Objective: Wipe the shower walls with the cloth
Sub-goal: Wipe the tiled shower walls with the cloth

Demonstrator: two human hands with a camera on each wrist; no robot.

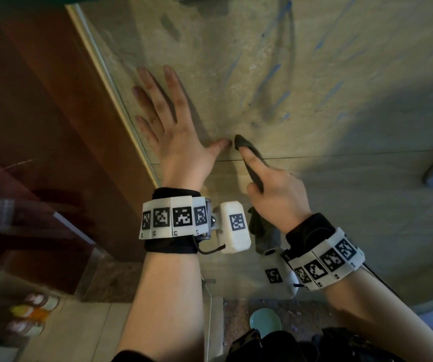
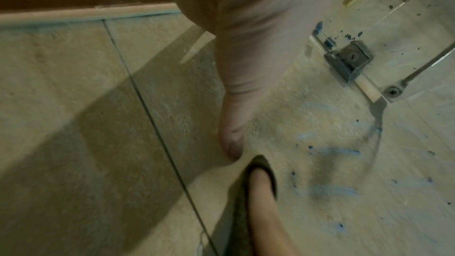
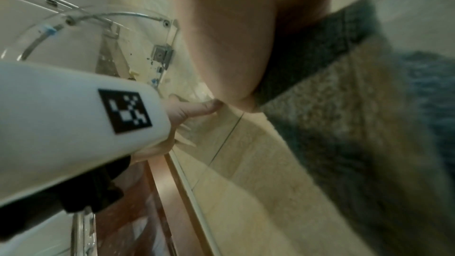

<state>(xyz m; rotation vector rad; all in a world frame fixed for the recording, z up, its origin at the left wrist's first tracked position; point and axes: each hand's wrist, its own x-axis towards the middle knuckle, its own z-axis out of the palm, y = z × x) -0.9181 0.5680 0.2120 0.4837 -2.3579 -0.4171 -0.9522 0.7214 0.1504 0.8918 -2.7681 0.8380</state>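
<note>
On wall [image 1: 314, 105] | left hand [image 1: 173, 131] flat | right hand [image 1: 275, 194] fingers grip cloth [image 1: 249, 155] | glass shelf [image 2: 418, 50] nearby

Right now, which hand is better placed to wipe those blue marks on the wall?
Right. The right hand already grips the cloth against the shower wall, just below the blue marks; the left hand lies flat, holding nothing.

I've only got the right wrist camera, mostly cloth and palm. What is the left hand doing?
Observer: The left hand is open, fingers spread flat on the tiled wall, holding nothing.
Operator: How is the cloth held?
Observer: The right hand grips the dark cloth, index finger stretched along it, pressing its tip to the wall beside the left thumb.
Operator: Any dirt nearby?
Observer: Blue streaks and dark specks show on the wall just beyond the cloth's tip.
</note>
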